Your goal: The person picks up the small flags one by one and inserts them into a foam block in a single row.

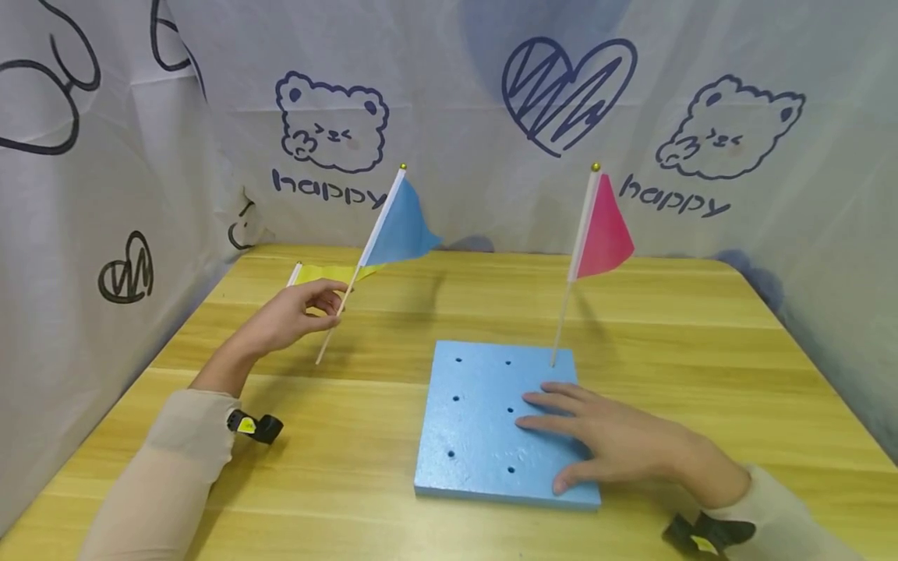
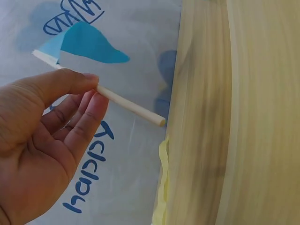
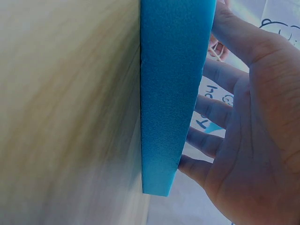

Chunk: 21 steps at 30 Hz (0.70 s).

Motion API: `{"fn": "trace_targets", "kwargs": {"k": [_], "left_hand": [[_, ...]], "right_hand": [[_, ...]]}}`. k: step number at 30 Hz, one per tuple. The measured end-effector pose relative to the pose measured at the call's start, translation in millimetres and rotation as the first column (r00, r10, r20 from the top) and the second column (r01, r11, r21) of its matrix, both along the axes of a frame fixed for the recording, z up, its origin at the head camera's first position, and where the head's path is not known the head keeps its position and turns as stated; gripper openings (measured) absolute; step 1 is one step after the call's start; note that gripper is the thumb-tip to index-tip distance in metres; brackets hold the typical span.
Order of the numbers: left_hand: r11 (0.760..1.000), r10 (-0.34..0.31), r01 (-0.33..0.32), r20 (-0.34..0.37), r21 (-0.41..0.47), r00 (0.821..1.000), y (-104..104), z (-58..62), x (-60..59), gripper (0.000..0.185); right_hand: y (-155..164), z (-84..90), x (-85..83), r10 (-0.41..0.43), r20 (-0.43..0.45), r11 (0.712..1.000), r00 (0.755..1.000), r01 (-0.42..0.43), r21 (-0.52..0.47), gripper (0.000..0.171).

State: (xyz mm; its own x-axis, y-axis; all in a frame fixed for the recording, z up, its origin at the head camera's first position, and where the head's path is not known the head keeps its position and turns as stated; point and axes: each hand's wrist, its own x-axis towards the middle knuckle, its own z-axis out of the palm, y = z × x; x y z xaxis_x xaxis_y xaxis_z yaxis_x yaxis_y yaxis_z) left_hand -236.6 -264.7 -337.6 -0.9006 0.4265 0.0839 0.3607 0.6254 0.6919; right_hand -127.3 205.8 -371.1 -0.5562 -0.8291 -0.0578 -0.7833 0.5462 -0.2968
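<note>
My left hand pinches the thin wooden stick of a blue flag between thumb and fingertips. The flag leans to the right, its gold-tipped top up and the bare lower end of the stick sticking out below the fingers. On the table lies a light blue foam board with several small holes. A pink flag stands upright at the board's far right corner. My right hand rests with spread fingers on the board's right side; the right wrist view shows its fingertips along the foam's upper edge.
Behind my left hand a yellow flag lies on the wooden table, partly hidden by the hand. White cloth with drawn bears, hearts and "happy" lettering hangs around the back and sides.
</note>
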Motion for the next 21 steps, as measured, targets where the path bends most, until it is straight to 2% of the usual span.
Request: {"fn": "trace_targets", "kwargs": {"k": [7, 13, 21], "left_hand": [[0.996, -0.001, 0.000, 0.012, 0.086, 1.000, 10, 4.7, 3.1, 0.042], [0.996, -0.001, 0.001, 0.000, 0.092, 1.000, 19, 8.0, 3.8, 0.043], [0.979, -0.056, 0.049, 0.030, 0.199, 0.998, 44, 10.7, -1.0, 0.045]], "right_hand": [[-1, 2.4, 0.4, 0.013, -0.011, 1.000, 1.000, -0.014, -0.013, 0.076], [-2, 3.6, -0.9, -0.001, 0.028, 1.000, 1.000, 0.001, -0.007, 0.076], [-1, 2.4, 1.1, 0.002, 0.017, 1.000, 1.000, -0.002, -0.018, 0.077]]}}
